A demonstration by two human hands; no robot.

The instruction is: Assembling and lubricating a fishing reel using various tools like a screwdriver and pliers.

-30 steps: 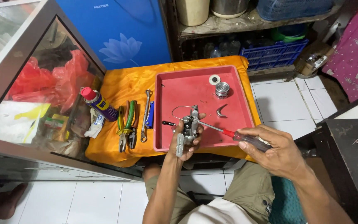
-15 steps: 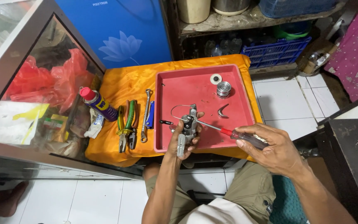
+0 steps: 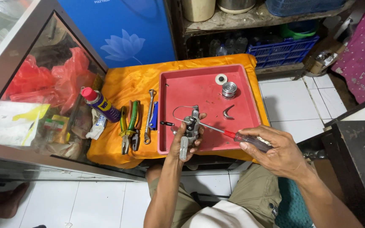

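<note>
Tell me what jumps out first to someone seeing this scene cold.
The red tray on the orange cloth grabs the eye first. Over its near edge the left hand grips a small metal mechanism while the right hand works a red-handled screwdriver into it. To the tray's left lie pliers and a red-capped spray can; a small metal cylinder sits at the tray's far end.
</note>
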